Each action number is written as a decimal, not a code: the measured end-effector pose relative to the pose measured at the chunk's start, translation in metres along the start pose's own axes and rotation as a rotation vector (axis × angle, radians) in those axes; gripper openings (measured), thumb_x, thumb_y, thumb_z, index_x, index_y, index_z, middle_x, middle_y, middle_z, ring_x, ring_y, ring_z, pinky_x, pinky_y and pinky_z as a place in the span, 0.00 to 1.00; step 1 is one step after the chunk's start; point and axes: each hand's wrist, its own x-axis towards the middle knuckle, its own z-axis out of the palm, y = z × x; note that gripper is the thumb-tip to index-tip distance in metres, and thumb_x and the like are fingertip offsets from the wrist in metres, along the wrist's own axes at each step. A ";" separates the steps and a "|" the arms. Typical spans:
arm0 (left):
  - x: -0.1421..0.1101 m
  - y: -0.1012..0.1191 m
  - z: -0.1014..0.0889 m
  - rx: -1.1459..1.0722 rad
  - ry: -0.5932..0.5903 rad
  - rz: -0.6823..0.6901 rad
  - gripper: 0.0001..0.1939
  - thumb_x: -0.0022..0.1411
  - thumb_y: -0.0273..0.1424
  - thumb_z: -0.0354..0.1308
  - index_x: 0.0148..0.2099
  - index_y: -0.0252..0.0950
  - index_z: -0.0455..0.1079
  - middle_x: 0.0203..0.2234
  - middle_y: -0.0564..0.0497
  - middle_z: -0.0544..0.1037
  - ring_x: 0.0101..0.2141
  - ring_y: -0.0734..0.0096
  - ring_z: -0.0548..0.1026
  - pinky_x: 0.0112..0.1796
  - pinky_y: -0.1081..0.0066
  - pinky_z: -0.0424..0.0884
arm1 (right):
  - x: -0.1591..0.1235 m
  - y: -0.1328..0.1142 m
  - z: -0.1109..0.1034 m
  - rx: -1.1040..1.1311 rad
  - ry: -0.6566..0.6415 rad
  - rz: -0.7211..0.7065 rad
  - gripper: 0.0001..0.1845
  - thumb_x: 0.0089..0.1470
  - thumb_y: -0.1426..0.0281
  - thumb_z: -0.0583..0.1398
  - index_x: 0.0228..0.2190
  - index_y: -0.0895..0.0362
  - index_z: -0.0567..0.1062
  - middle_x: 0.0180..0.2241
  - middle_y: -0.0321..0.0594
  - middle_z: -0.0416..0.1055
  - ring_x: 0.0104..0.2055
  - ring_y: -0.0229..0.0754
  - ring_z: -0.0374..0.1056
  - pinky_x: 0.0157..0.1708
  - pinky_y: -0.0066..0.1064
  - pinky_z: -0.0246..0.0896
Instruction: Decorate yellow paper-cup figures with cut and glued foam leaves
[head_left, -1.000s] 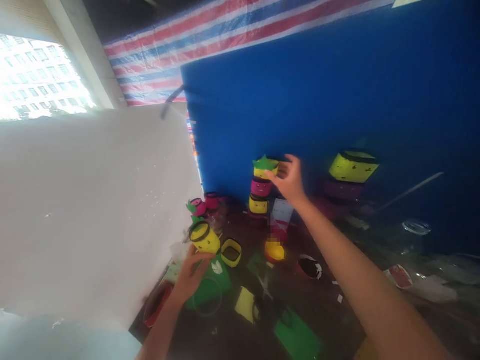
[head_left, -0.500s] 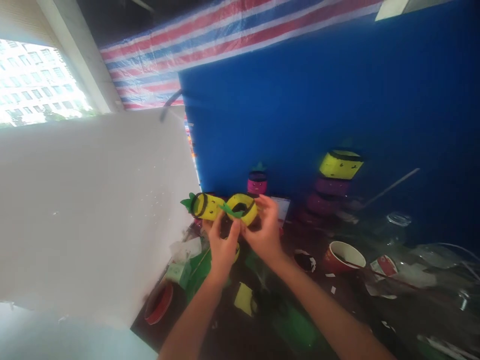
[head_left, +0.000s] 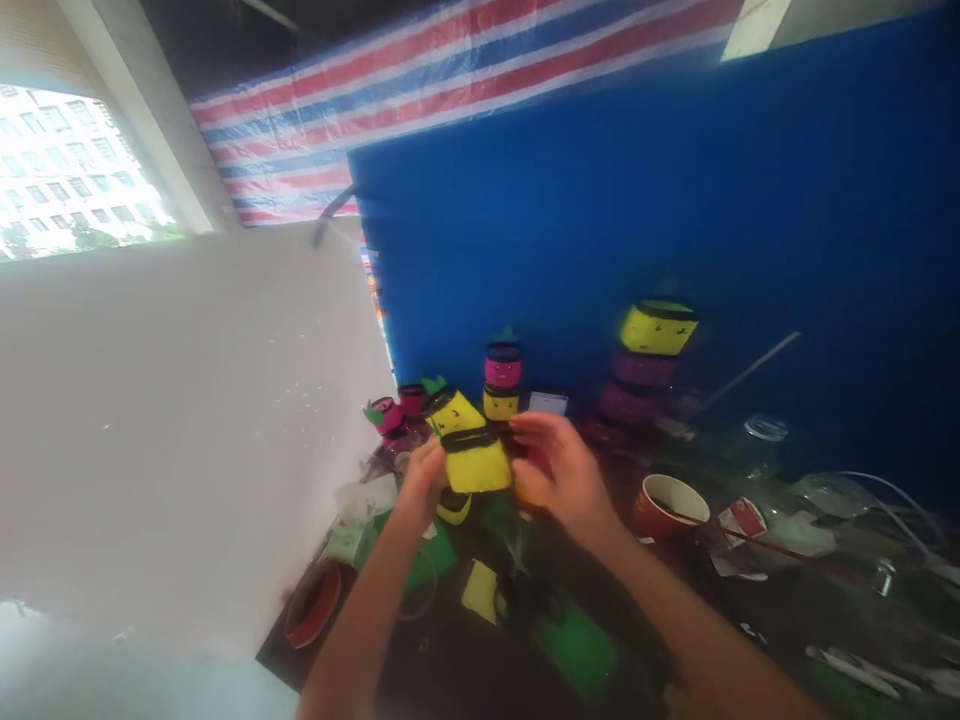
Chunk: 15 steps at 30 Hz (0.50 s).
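Note:
My left hand (head_left: 422, 482) is closed on the left side of a yellow craft piece (head_left: 478, 468) with a black band along its top. Right behind it, and overlapping it, is another yellow piece (head_left: 456, 412) with a small drawn face, a black rim and a green leafy top; whether the two are joined I cannot tell. My right hand (head_left: 566, 475) hovers just right of the front piece, fingers apart and curved, with nothing visible in them. Beneath my left hand lies a yellow ring (head_left: 454, 508), partly hidden.
Pink and yellow pineapple-like figures (head_left: 502, 375) stand at the back. A taller stack (head_left: 658, 328) rises at right, near a paper cup (head_left: 671, 505) and a clear jar (head_left: 765, 440). Yellow scrap (head_left: 481, 590), green sheet (head_left: 576, 650) and tape roll (head_left: 313, 605) lie nearer.
The yellow pieces have turned so that the front one's flat side faces me, its opening no longer showing. My right hand has let go and moved off to the right.

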 end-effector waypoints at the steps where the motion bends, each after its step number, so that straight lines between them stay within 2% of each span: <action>1: 0.001 0.000 -0.004 -0.030 -0.040 -0.006 0.26 0.48 0.43 0.62 0.48 0.36 0.70 0.44 0.46 0.75 0.51 0.51 0.68 0.50 0.60 0.64 | 0.003 -0.003 -0.007 0.030 -0.079 0.018 0.19 0.52 0.65 0.58 0.46 0.49 0.63 0.46 0.43 0.66 0.47 0.45 0.66 0.49 0.44 0.63; 2: 0.001 0.000 -0.009 -0.056 -0.067 -0.015 0.26 0.48 0.43 0.62 0.48 0.36 0.70 0.44 0.46 0.76 0.51 0.51 0.68 0.51 0.59 0.64 | 0.006 -0.007 -0.012 0.040 -0.165 0.017 0.21 0.51 0.63 0.60 0.47 0.49 0.63 0.47 0.43 0.65 0.47 0.46 0.66 0.48 0.44 0.64; 4: 0.001 -0.002 -0.016 -0.096 -0.068 -0.051 0.26 0.49 0.44 0.61 0.48 0.36 0.70 0.44 0.46 0.76 0.52 0.52 0.68 0.51 0.58 0.63 | 0.009 -0.016 -0.020 -0.028 -0.315 -0.019 0.32 0.44 0.61 0.65 0.50 0.48 0.62 0.52 0.43 0.61 0.50 0.49 0.64 0.50 0.44 0.63; 6: 0.001 -0.004 -0.021 -0.125 -0.044 -0.099 0.26 0.51 0.47 0.58 0.49 0.37 0.69 0.45 0.46 0.76 0.53 0.53 0.66 0.52 0.58 0.62 | 0.009 -0.022 -0.022 -0.139 -0.375 -0.075 0.39 0.40 0.62 0.67 0.53 0.46 0.60 0.56 0.43 0.57 0.55 0.52 0.60 0.52 0.45 0.60; 8: 0.001 -0.006 -0.021 -0.138 -0.036 -0.143 0.27 0.52 0.48 0.56 0.50 0.37 0.69 0.45 0.45 0.75 0.54 0.52 0.65 0.53 0.57 0.61 | 0.007 -0.023 -0.019 -0.211 -0.364 -0.124 0.37 0.43 0.64 0.66 0.54 0.45 0.60 0.55 0.42 0.59 0.57 0.51 0.57 0.54 0.45 0.59; 11: 0.002 -0.008 -0.016 -0.136 -0.079 -0.191 0.28 0.50 0.48 0.58 0.48 0.33 0.70 0.45 0.42 0.75 0.55 0.49 0.64 0.54 0.55 0.59 | 0.002 -0.019 -0.013 -0.223 -0.316 -0.153 0.32 0.48 0.67 0.63 0.53 0.46 0.60 0.51 0.40 0.64 0.54 0.47 0.61 0.53 0.43 0.60; 15: 0.005 -0.005 -0.016 -0.142 -0.195 -0.210 0.32 0.50 0.55 0.55 0.46 0.33 0.72 0.45 0.41 0.75 0.52 0.47 0.67 0.52 0.53 0.59 | 0.009 -0.012 -0.015 -0.246 -0.243 -0.195 0.33 0.47 0.62 0.64 0.53 0.47 0.59 0.48 0.41 0.68 0.50 0.47 0.66 0.49 0.42 0.65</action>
